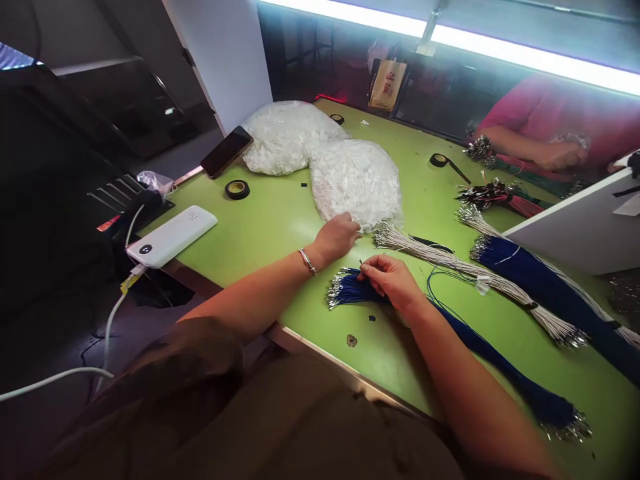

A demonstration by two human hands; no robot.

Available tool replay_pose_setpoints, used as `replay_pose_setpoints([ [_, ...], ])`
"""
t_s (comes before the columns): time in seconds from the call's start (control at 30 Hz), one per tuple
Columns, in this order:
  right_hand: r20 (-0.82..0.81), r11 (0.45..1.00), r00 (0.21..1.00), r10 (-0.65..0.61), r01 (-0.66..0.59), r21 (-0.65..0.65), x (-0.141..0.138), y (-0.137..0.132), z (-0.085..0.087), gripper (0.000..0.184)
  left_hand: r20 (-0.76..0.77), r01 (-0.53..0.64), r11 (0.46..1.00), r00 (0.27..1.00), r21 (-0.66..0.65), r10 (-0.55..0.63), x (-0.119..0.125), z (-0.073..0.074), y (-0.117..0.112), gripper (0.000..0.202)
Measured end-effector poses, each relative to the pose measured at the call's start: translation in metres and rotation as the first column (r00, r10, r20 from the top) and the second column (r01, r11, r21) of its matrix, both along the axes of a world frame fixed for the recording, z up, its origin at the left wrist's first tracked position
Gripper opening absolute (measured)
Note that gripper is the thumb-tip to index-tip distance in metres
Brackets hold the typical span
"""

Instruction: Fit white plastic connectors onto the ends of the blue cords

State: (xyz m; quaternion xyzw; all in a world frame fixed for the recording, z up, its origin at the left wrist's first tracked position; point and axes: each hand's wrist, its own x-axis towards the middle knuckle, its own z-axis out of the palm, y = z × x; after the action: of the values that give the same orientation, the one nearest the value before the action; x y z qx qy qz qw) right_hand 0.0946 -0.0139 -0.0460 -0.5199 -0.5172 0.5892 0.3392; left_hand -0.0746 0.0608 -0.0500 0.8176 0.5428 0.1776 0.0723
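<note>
My left hand (338,236), with a bracelet on its wrist, reaches to the near edge of a clear bag of small white parts (356,180); its fingers are curled at the bag and what they hold is hidden. My right hand (391,279) pinches a thin blue wire over the metal-tipped end of a blue wire bundle (350,288) lying on the green table (270,220). A bundle of white wires (450,257) lies just beyond that hand.
A second bag of white parts (287,135), a phone (227,151), tape rolls (237,189) and a white power bank (171,236) are to the left. More blue wire bundles (550,283) lie at right. A person in pink (550,127) works across the table.
</note>
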Motion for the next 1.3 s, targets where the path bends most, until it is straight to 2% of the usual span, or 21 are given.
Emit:
replay_pose_setpoints([
  [0.1,-0.109,0.995,0.989,-0.099,0.095,-0.037,0.004,0.001,0.003,0.037,-0.12,-0.023,1.0,0.993,-0.005,0.022,0.009,-0.002,-0.005,0.021],
  [0.23,-0.073,0.985,0.983,-0.169,0.17,0.002,0.016,0.0,0.003,0.035,-0.097,0.02,1.0,0.995,0.019,-0.018,0.007,-0.007,-0.004,0.018],
  [0.33,0.068,0.971,0.979,-0.192,0.18,0.156,0.022,-0.002,0.0,0.027,0.066,0.048,0.999,0.997,0.024,-0.05,0.001,-0.009,-0.004,0.013],
  [0.4,0.171,0.934,0.955,-0.242,0.181,0.308,0.023,-0.004,-0.001,0.021,0.285,0.022,0.999,0.958,0.034,-0.03,-0.002,-0.007,-0.009,0.012],
  [0.43,0.214,0.905,0.937,-0.278,0.18,0.387,0.023,-0.005,-0.001,0.019,0.426,0.007,1.0,0.905,0.022,-0.016,-0.002,-0.005,-0.013,0.01],
  [0.47,0.246,0.872,0.918,-0.312,0.174,0.457,0.023,-0.005,0.0,0.017,0.572,0.011,1.0,0.82,-0.02,0.003,-0.002,-0.003,-0.018,0.011],
  [0.53,0.28,0.813,0.892,-0.355,0.147,0.563,0.022,-0.007,0.0,0.016,0.811,0.115,0.974,0.577,-0.194,0.093,0.001,0.003,-0.031,0.02],
  [0.57,0.285,0.789,0.887,-0.363,0.13,0.601,0.022,-0.008,0.0,0.015,0.874,0.218,0.927,0.449,-0.306,0.183,0.004,0.006,-0.036,0.023],
  [0.6,0.286,0.765,0.884,-0.369,0.114,0.634,0.021,-0.009,0.001,0.016,0.891,0.332,0.849,0.342,-0.411,0.298,0.006,0.008,-0.041,0.023],
  [0.63,0.289,0.741,0.88,-0.377,0.099,0.665,0.021,-0.01,0.0,0.016,0.87,0.433,0.755,0.267,-0.493,0.415,0.009,0.009,-0.045,0.019],
  [0.7,0.307,0.689,0.864,-0.398,0.061,0.722,0.02,-0.01,0.0,0.016,0.782,0.553,0.595,0.184,-0.583,0.595,0.013,0.009,-0.048,0.009],
  [0.73,0.321,0.67,0.856,-0.404,0.038,0.742,0.02,-0.01,0.0,0.016,0.744,0.582,0.547,0.161,-0.602,0.649,0.014,0.007,-0.048,0.008],
  [0.83,0.349,0.652,0.855,-0.384,-0.017,0.758,0.019,-0.01,-0.001,0.016,0.702,0.622,0.494,0.129,-0.607,0.7,0.014,0.003,-0.045,0.012],
  [1.07,0.383,0.642,0.867,-0.319,-0.099,0.76,0.02,-0.007,-0.007,0.015,0.715,0.653,0.46,0.184,-0.601,0.674,0.011,0.001,-0.043,0.022],
  [1.13,0.416,0.609,0.852,-0.317,-0.153,0.778,0.021,-0.007,-0.006,0.016,0.714,0.646,0.453,0.209,-0.614,0.669,0.011,0.001,-0.043,0.024],
  [1.2,0.472,0.554,0.816,-0.334,-0.235,0.798,0.022,-0.008,-0.004,0.018,0.716,0.63,0.456,0.238,-0.628,0.656,0.012,0.0,-0.043,0.025],
  [1.3,0.594,0.486,0.709,-0.381,-0.393,0.781,0.021,-0.011,0.0,0.025,0.736,0.587,0.497,0.28,-0.639,0.616,0.016,-0.001,-0.044,0.028],
])
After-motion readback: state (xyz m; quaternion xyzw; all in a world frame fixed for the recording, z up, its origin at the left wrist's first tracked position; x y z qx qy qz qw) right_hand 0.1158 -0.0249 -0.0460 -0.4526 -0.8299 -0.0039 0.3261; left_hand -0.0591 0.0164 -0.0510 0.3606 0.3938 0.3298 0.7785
